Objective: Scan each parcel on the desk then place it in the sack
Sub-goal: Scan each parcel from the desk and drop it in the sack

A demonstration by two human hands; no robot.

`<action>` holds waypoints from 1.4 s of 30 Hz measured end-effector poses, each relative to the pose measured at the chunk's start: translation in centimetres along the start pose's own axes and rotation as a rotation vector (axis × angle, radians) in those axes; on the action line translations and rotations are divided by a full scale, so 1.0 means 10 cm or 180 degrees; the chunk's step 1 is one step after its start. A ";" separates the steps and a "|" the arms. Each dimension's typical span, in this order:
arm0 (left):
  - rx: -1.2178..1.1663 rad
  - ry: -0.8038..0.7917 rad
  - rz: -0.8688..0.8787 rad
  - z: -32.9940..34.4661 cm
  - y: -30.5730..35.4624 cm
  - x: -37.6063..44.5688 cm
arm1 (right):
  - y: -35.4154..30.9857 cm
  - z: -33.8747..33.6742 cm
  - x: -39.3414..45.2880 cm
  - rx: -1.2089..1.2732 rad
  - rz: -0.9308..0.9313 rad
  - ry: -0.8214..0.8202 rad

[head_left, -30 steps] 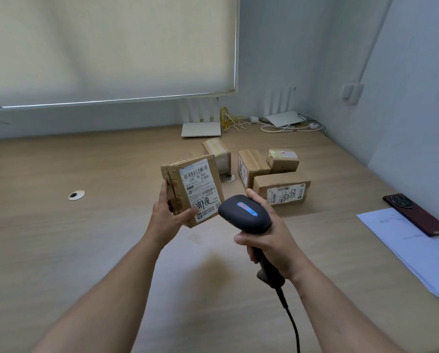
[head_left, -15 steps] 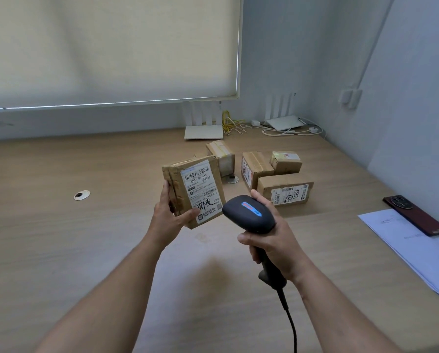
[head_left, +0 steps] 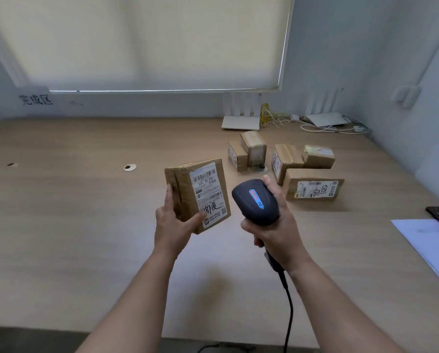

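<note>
wooden desk [head_left: 60,238] | blind [head_left: 142,42] down | left hand [head_left: 173,225] grip clamps parcel [head_left: 185,189] | right hand [head_left: 277,228] grip clamps scanner [head_left: 255,202]

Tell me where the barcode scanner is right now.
In the head view the barcode scanner sits right of centre, gripped by the right hand, beside the labelled parcel held by the left hand.

Single head-worn view, forward and down over the desk [head_left: 60,225].

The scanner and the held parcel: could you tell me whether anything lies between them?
Nothing does. In the head view only a narrow gap with bare desk behind separates the scanner from the held parcel.
</note>
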State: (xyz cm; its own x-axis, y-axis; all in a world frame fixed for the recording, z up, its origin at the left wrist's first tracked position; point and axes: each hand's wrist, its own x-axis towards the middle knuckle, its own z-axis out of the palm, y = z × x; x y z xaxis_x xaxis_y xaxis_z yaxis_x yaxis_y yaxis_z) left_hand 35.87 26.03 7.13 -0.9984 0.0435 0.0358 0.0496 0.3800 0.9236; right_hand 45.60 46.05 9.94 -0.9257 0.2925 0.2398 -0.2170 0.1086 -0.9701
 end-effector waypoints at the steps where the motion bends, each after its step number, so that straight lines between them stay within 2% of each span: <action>1: -0.0015 0.0050 -0.0030 -0.05 0.00 -0.11 | -0.01 0.02 -0.05 0.0016 -0.0013 -0.0071; 10: 0.0124 0.0756 -0.0222 -0.61 -0.09 -1.01 | -0.13 0.43 -0.49 0.0437 0.0070 -0.0878; 18: 0.0388 0.1425 -0.0527 -1.18 -0.29 -1.67 | -0.21 1.02 -0.85 0.0753 0.0319 -0.1294; 26: 0.0270 0.1816 -0.0572 -1.83 -0.58 -2.03 | -0.47 1.69 -1.14 0.0722 0.0207 -0.1754; 31: 0.0275 0.1958 -0.0584 -2.55 -0.77 -2.22 | -0.67 2.39 -1.34 0.0766 0.0098 -0.1939; 42: 0.0538 0.2514 -0.0525 -4.47 -1.31 -2.83 | -1.09 4.39 -2.11 0.1042 -0.0256 -0.2421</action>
State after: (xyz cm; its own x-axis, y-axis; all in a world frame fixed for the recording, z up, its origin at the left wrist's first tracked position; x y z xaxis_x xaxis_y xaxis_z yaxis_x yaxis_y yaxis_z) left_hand 62.32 -21.46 11.03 -0.7146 -0.6638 0.2207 -0.1590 0.4613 0.8729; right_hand 53.89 -3.04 13.87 -0.8348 -0.4390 0.3323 -0.2617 -0.2145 -0.9410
